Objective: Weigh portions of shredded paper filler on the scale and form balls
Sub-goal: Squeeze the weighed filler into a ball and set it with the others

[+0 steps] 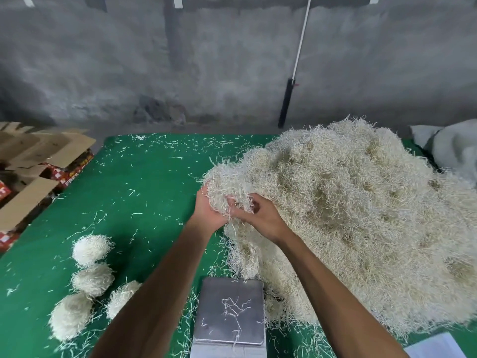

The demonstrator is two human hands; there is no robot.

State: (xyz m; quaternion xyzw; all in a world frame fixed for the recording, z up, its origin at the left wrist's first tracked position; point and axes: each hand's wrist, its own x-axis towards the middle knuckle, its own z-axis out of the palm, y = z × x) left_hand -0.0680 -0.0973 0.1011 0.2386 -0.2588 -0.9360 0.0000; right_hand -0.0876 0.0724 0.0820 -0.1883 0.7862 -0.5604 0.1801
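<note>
Step in hand: gathering a fresh portion; nothing is being weighed yet, as I judge it.
Next move: likely carrying the clump back over the scale and lowering it onto the pan without dragging loose strands from the pile along.
Table (144,192): covered in green felt-like cloth, littered with stray paper strands.
Pile (361,215): a big, springy mound of cream shredded paper on the right side of the table, fine crinkled strips, tangled and airy, its edge touching the scale.
Boxes (33,177): opened brown cardboard with red printed sides, at the left edge.
Scale (229,312): flat square metal pan, dull grey, bare apart from a few curled strands, near the table's front edge.
Balls (90,250): four fuzzy rounded wads, lying close together at front left.
Clump (227,187): a loose handful at the pile's left edge, above the scale.
Left hand (209,210): cupped under the clump, fingers closed into it.
Right hand (260,215): fingers curled, pinching strands at the clump's underside.
</note>
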